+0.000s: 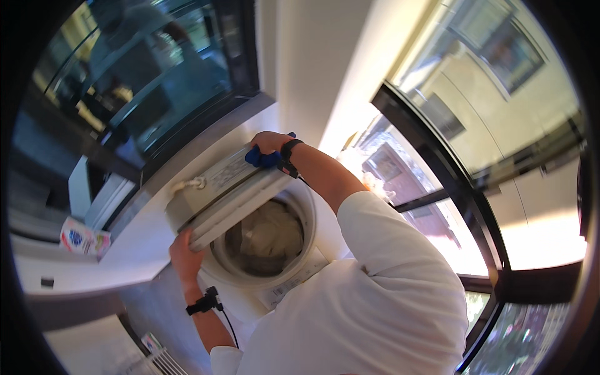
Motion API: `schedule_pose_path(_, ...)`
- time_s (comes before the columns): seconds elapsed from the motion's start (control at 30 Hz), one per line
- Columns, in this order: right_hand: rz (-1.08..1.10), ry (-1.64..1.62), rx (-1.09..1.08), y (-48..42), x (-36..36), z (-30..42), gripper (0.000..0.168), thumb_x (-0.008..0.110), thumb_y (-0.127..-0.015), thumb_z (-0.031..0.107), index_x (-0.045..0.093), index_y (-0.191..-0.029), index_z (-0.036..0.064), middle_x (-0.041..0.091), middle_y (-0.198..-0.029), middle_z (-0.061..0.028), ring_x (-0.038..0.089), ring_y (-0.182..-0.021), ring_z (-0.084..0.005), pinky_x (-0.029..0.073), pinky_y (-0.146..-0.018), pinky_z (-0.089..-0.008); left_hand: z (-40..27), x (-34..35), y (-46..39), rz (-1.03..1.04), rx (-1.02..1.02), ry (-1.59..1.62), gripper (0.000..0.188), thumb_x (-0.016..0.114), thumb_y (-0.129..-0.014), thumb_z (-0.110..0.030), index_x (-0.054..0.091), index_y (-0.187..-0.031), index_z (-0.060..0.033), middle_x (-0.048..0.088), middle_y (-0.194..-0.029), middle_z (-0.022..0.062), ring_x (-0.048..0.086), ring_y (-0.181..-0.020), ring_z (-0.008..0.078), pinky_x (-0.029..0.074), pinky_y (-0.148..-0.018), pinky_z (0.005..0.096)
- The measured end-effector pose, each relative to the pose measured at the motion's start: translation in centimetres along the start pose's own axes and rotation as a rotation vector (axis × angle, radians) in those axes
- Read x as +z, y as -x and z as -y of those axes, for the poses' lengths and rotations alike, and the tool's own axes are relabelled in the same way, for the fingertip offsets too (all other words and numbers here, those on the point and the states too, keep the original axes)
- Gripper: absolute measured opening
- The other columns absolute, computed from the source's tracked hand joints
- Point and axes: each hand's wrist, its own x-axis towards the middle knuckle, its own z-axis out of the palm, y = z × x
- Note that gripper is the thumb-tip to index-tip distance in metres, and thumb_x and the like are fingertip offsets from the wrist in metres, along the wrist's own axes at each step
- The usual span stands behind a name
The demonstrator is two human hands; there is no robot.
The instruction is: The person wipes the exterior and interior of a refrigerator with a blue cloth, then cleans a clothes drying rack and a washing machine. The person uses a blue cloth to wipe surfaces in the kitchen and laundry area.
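Before me stands a white top-loading washing machine (323, 225) with its lid (243, 208) raised and folded back. My left hand (186, 255) grips the lid's left end, thumb on top. A dark blue cloth (262, 158) is bunched under my right hand (272, 142), pressed against the right part of the machine's back top panel, by the lid. Inside the round drum (234, 251) lies pale laundry (272, 234). A printed control panel (290, 281) runs along the machine's front edge, and a pale hose fitting (198, 183) sits at the back left.
Dark-framed glass (187, 112) with reflections rises behind the machine at left. Large windows (422, 187) line the right. A printed packet (84, 236) rests on the sill at far left. Another small pack (151, 342) lies at lower left near a slatted white rack (168, 363).
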Motion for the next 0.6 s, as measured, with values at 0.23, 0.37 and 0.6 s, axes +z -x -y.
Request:
schedule_pose_path(0.23,-0.564,-0.663,0.487,21.8,-4.0,-7.0,0.029,0.066,-0.080,0.009,0.069,-0.108,0.004,0.071,-0.094,-0.0106,0.066,-0.087,-0.0201,0.053,-0.079,-0.0333,1.9,-1.4,-4.1,0.048,-0.061,0.085,0.056,0.072,-0.061,-0.013,0.065,-0.117,-0.0083,0.068,-0.109,0.0164,0.065,-0.098,0.0344,0.052,-0.084,0.0397)
schedule_pose_path(0.37,-0.727,-0.847,0.633,36.0,-3.5,-4.5,0.027,0.065,-0.083,0.008,0.067,-0.109,-0.001,0.069,-0.094,-0.0074,0.064,-0.088,-0.0161,0.051,-0.083,-0.0295,1.6,-1.3,-6.7,0.111,-0.144,0.065,0.062,0.070,-0.058,-0.014,0.064,-0.120,-0.0093,0.067,-0.113,0.0154,0.064,-0.103,0.0341,0.051,-0.088,0.0397)
schedule_pose_path(0.6,-0.959,-0.684,0.855,51.1,1.2,-3.4,0.027,0.065,-0.082,0.004,0.068,-0.109,0.004,0.068,-0.096,-0.0048,0.062,-0.087,-0.0142,0.049,-0.083,-0.0294,3.3,-0.9,-9.1,0.103,-0.045,0.113,0.063,0.061,-0.063,0.003,0.057,-0.126,-0.0016,0.059,-0.127,0.0174,0.054,-0.121,0.0341,0.042,-0.104,0.0401)
